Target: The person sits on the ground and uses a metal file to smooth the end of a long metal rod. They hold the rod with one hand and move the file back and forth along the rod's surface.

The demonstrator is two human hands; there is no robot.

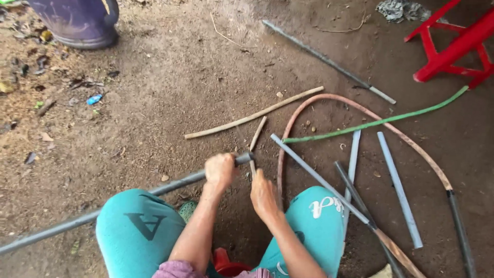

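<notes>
- Dirt floor (170,87) fills the frame, brown and littered with leaves at the upper left.
- Teal-trousered knees (136,226) sit at the bottom centre, either side of the arms.
- Long grey pipe (123,198) runs from the lower left edge up to the middle, crossing over the left knee.
- Purple pot (77,20) stands at the top left; red stool (453,46) lies at the top right.
- Brown hose (360,110) arcs through the right half, with a green stick (375,122) lying across it.
- Loose grey pipes (399,188) lie scattered at the lower right, another dark one (329,61) at the upper centre-right.
- Pale stick (252,117) lies just above the hands.
- Left hand (220,171), centre frame, is wrapped tight round the long pipe just short of its end.
- Right hand (263,194), just beside it, is closed on a thin tool (252,166) set against that pipe end; what kind of tool, I can't tell.
</notes>
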